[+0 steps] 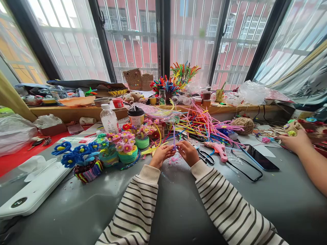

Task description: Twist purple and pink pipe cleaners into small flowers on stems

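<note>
1. Left hand: fingertips pinched on the lower end of a fuzzy purple stem, just over the table.
2. Right hand: thumb and fingers closed on the same bit from the other side; exact grip partly hidden by the knuckles.
3. Purple stem stands roughly upright between the two hands, with a darker purple lump at its base. Too small to tell whether that's wound or glued.
4. Done, by the look of it: blue flowers in a striped pot, pink flowers in a green one, more pots behind. All off to the left.
5. Left, my read: purple piece is mid-shaping, no full bloom visible on it. Plenty of loose fuzzy stems piled beyond the hands, so stock's fine.
6. Tools idle right of the right hand: black-handled cutters, pink glue gun. Pink scraps lie between the hands.
7. Far right: another person's hand at a flowered piece; separate work, state unclear.
</note>
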A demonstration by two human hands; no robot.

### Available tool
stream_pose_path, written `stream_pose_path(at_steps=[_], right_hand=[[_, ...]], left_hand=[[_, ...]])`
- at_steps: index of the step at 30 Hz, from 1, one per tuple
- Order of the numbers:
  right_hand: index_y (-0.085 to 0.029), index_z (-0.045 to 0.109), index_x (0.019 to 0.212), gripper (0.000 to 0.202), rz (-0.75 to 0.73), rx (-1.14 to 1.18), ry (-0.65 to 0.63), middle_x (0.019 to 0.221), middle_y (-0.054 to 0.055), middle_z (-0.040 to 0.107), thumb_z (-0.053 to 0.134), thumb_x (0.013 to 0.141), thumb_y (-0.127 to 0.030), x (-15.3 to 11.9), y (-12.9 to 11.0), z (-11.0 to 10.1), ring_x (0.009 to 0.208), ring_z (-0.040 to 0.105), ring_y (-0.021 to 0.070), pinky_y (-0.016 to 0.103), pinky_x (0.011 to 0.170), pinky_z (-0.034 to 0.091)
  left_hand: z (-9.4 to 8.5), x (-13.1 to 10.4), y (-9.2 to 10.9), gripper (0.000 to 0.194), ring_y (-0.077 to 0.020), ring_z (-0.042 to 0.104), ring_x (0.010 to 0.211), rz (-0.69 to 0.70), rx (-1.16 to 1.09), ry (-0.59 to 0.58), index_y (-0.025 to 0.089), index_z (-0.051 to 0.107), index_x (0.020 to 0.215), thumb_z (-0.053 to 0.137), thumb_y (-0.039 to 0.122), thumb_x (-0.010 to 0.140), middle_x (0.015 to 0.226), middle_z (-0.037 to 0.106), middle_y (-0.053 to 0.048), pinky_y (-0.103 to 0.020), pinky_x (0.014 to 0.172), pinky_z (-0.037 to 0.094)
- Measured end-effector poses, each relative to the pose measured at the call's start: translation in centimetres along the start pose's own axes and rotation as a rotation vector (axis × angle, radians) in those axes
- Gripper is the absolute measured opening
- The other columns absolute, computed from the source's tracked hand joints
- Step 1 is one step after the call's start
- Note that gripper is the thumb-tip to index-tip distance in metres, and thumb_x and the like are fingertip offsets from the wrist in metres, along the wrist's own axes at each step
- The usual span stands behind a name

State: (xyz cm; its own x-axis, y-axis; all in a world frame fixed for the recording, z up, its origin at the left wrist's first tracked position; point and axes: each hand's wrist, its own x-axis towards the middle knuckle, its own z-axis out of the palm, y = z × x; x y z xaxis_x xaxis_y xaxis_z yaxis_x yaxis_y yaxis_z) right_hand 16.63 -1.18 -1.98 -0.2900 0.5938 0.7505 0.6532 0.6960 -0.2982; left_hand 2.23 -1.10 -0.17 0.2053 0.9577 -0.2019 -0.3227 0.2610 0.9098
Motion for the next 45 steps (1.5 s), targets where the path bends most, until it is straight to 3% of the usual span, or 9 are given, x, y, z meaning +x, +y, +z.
stream_pose_path(at_steps=[9, 16, 20, 25, 30, 33, 37, 41, 45], right_hand=[[-0.022, 0.056, 0.083, 0.020, -0.117, -0.216, -0.002, 0.079, 0.005, 0.056, 0.036, 0.081, -0.023, -0.1, 0.1, 0.0, 0.074, 0.049, 0.0137, 0.024, 0.066, 0.038], [-0.018, 0.053, 0.074, 0.017, -0.068, -0.222, 0.044, 0.075, 0.006, 0.048, 0.038, 0.079, -0.021, -0.1, -0.5, 0.4, 0.071, 0.044, 0.0153, 0.026, 0.062, 0.038], [-0.017, 0.049, 0.068, 0.009, 0.192, 0.082, 0.087, 0.074, 0.004, 0.042, 0.044, 0.073, -0.023, 0.1, -0.7, 1.2, 0.070, 0.042, 0.0143, 0.027, 0.063, 0.038], [-0.017, 0.043, 0.054, 0.016, 0.728, 0.721, 0.026, 0.058, -0.003, 0.034, 0.053, 0.062, -0.027, 0.6, -0.2, 2.2, 0.051, 0.034, 0.0081, 0.020, 0.045, 0.030], [-0.017, 0.045, 0.057, 0.017, 1.007, 1.157, -0.155, 0.048, -0.006, 0.032, 0.053, 0.057, -0.031, 0.8, 0.0, 1.7, 0.040, 0.027, 0.0048, 0.018, 0.035, 0.017], [-0.016, 0.051, 0.064, 0.018, 0.911, 1.106, -0.190, 0.050, -0.005, 0.034, 0.053, 0.059, -0.033, 0.6, 0.2, 1.1, 0.041, 0.030, 0.0051, 0.017, 0.035, 0.019], [-0.017, 0.054, 0.081, 0.019, 0.486, 0.560, -0.019, 0.067, 0.000, 0.043, 0.050, 0.065, -0.026, 0.3, 0.5, 0.5, 0.051, 0.039, 0.0075, 0.021, 0.045, 0.034], [-0.019, 0.054, 0.088, 0.019, 0.120, 0.076, 0.051, 0.082, 0.005, 0.046, 0.047, 0.071, -0.021, 0.0, 0.3, 0.1, 0.066, 0.046, 0.0119, 0.025, 0.060, 0.040], [-0.021, 0.055, 0.085, 0.015, -0.028, -0.122, 0.047, 0.081, 0.005, 0.048, 0.043, 0.076, -0.020, -0.2, 0.2, 0.3, 0.073, 0.049, 0.0136, 0.024, 0.062, 0.041]], left_hand=[[-0.2, 0.3, -0.3, 0.020, -0.0076, 0.057, 0.051, 0.028, 0.007, 0.000, 0.011, 0.051, 0.067, 0.065, 0.020, 0.057, 0.054, 0.058, -0.001, -0.016, 0.053, 0.046], [0.1, 0.2, -0.5, 0.027, -0.0083, 0.055, 0.048, 0.290, 0.133, 0.033, 0.014, 0.043, 0.061, 0.065, 0.028, 0.054, 0.051, 0.051, 0.006, -0.022, 0.055, 0.046], [0.2, 0.4, -0.8, 0.022, -0.0093, 0.052, 0.050, 0.568, 0.509, 0.131, 0.015, 0.044, 0.060, 0.057, 0.033, 0.062, 0.051, 0.049, 0.004, -0.023, 0.054, 0.042], [0.3, 0.4, -1.1, 0.012, -0.0101, 0.049, 0.057, 0.883, 1.048, 0.229, 0.017, 0.050, 0.063, 0.046, 0.025, 0.070, 0.059, 0.052, 0.001, -0.022, 0.056, 0.036], [0.5, 0.3, -1.1, 0.010, -0.0109, 0.051, 0.063, 1.000, 1.129, 0.176, 0.018, 0.051, 0.067, 0.044, 0.023, 0.072, 0.067, 0.055, -0.001, -0.022, 0.061, 0.037], [0.3, 0.2, -0.9, 0.013, -0.0109, 0.053, 0.057, 0.881, 0.920, 0.235, 0.017, 0.049, 0.066, 0.048, 0.030, 0.069, 0.061, 0.055, 0.000, -0.022, 0.058, 0.040], [-0.1, 0.4, -0.7, 0.021, -0.0117, 0.056, 0.052, 0.630, 0.547, 0.239, 0.016, 0.046, 0.068, 0.051, 0.037, 0.065, 0.057, 0.055, 0.001, -0.023, 0.051, 0.044], [-0.1, 0.6, -0.9, 0.024, -0.0115, 0.056, 0.050, 0.572, 0.501, 0.156, 0.015, 0.048, 0.066, 0.056, 0.037, 0.060, 0.055, 0.054, 0.002, -0.024, 0.050, 0.047], [-0.1, 0.5, -1.0, 0.025, -0.0119, 0.056, 0.049, 0.561, 0.536, 0.132, 0.015, 0.050, 0.066, 0.058, 0.037, 0.059, 0.053, 0.055, 0.002, -0.024, 0.049, 0.047]])
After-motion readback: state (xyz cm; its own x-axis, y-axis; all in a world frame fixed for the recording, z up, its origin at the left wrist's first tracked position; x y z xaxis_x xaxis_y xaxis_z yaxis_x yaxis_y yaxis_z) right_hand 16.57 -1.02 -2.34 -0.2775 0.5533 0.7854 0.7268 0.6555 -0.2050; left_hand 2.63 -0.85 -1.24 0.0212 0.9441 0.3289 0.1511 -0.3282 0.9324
